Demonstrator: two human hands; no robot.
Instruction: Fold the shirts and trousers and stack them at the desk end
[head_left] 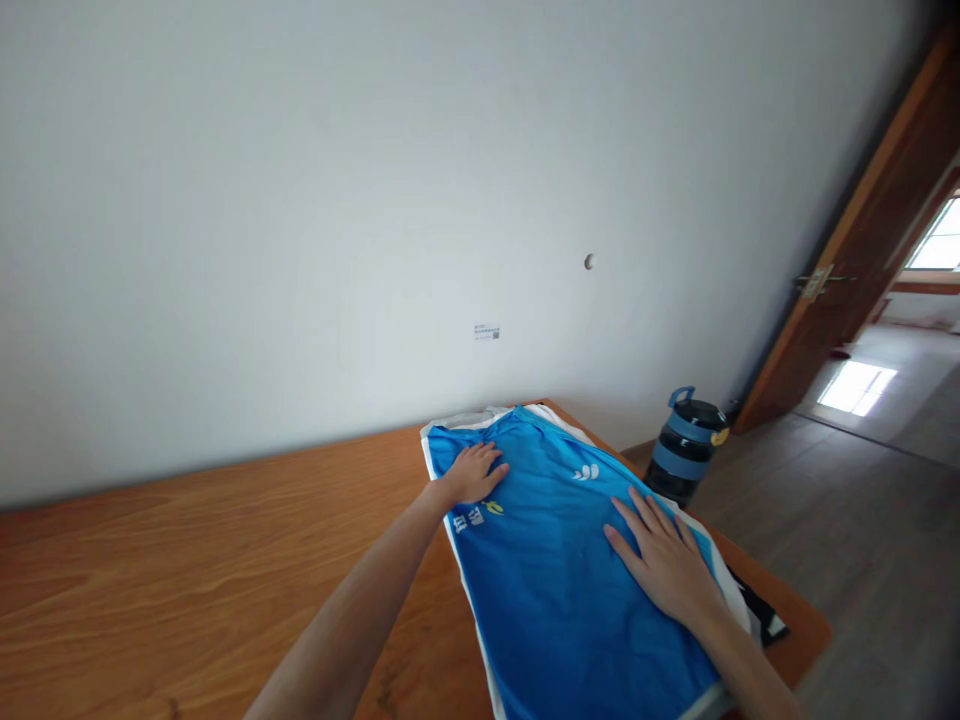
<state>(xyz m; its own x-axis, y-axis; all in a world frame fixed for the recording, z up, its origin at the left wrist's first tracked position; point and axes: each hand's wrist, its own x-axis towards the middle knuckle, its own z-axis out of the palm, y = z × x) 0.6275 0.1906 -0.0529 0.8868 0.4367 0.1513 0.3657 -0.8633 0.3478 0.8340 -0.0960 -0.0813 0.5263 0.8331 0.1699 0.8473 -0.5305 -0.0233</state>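
- blue shirt lies flat at right end of surface; long axis runs far edge to near edge, collar far.
- L hand: grip open, resting on shirt nr collar, far-left part.
- R hand: grip open, fingers spread flat on shirt's right side, closer to near edge.

white wall, wooden table, open door, sunlit floor

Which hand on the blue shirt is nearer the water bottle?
The right hand, lying flat on the right side of the blue shirt, toward the water bottle. The left hand rests farther off, near the shirt's far left corner.
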